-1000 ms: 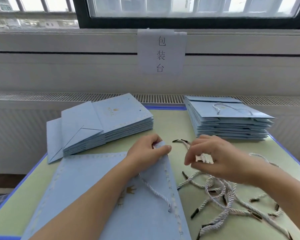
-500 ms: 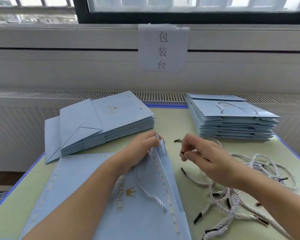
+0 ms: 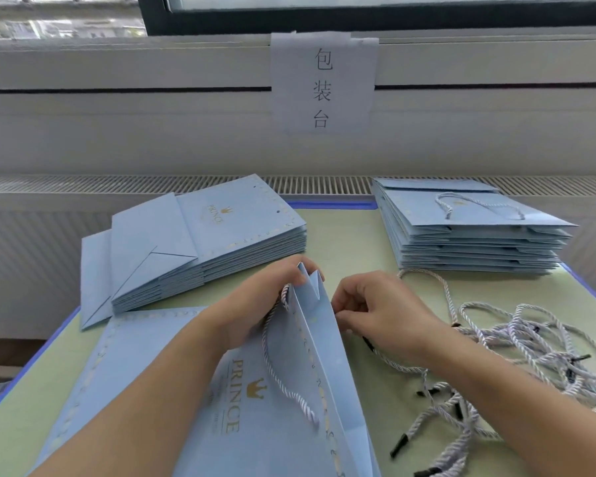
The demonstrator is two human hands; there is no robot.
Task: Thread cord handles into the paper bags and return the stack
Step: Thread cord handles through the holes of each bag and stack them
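Note:
A light blue paper bag (image 3: 289,407) printed PRINCE lies flat in front of me, its top edge lifted open. My left hand (image 3: 255,304) grips the upper corner of that raised edge, where one white twisted cord handle (image 3: 272,366) hangs on the bag's face. My right hand (image 3: 375,308) pinches the end of a second cord (image 3: 393,359) against the bag's right side; the cord tip itself is hidden behind my fingers.
A stack of flat blue bags without handles (image 3: 203,242) sits at the back left. A stack of bags with cord handles (image 3: 468,228) stands at the back right. Loose white cords with black tips (image 3: 516,356) lie tangled on the green table (image 3: 358,235) at the right.
My left hand has raised the bag's top edge higher and opened it. My right hand has moved left with a cord until it touches the bag's right side.

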